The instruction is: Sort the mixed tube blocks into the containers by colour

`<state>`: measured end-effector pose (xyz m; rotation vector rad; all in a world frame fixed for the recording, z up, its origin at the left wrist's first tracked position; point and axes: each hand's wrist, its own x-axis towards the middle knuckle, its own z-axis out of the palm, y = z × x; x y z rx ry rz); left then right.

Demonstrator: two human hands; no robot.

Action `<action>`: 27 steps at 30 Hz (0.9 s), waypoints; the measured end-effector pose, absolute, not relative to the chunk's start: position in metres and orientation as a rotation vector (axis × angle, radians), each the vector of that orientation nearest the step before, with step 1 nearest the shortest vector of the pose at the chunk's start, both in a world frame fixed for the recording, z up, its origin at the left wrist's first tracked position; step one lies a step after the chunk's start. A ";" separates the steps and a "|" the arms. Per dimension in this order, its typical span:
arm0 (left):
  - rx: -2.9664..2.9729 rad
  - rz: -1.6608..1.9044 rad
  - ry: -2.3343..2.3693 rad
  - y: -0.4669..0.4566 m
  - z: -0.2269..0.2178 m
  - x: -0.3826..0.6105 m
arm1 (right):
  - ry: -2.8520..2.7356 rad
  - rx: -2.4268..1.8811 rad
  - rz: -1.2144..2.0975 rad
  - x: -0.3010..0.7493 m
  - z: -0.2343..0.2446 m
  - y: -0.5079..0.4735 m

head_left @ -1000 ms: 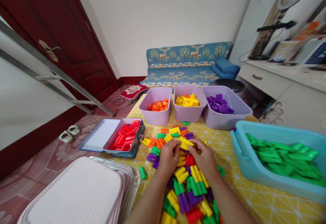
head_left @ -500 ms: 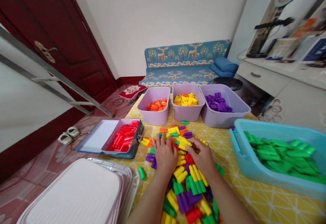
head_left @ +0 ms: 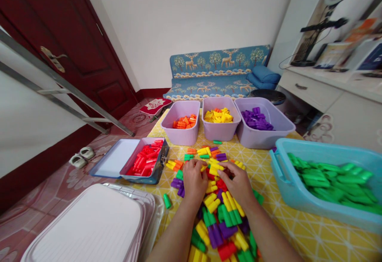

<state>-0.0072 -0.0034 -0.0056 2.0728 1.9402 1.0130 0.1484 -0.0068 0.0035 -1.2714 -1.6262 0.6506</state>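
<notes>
A heap of mixed coloured plastic pieces point(head_left: 221, 214) lies on the yellow patterned tablecloth point(head_left: 310, 238). Both my hands rest on the heap's far part. My left hand point(head_left: 193, 180) has its fingers curled down onto orange and yellow pieces. My right hand point(head_left: 237, 182) pinches at yellow pieces point(head_left: 215, 169) with curled fingers. What sits inside either grasp is hidden. Three lilac bins stand behind: one with orange pieces point(head_left: 181, 125), one with yellow point(head_left: 220, 123), one with purple point(head_left: 262, 125).
A blue tin point(head_left: 143, 162) with red pieces lies open at the left. A turquoise tub point(head_left: 325, 178) of green pieces sits at the right. A white-lidded box point(head_left: 89, 226) is at the near left. A loose green piece point(head_left: 167, 201) lies beside it.
My left hand, spread flat half a second ago, has curled its fingers shut on the pieces. My right hand has stayed in much the same place.
</notes>
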 end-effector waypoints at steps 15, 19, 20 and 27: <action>2.062 1.004 1.911 -0.006 -0.003 -0.008 | -1.097 -1.075 0.682 0.170 0.062 0.044; 2.048 0.998 1.912 -0.005 -0.002 -0.008 | -1.288 -1.180 0.734 0.155 0.046 0.053; 2.046 0.997 1.908 -0.005 -0.002 -0.008 | -1.412 -1.223 0.716 0.151 0.039 0.055; 2.053 1.002 1.902 -0.005 -0.001 -0.009 | -2.007 -1.327 0.274 0.132 0.022 0.071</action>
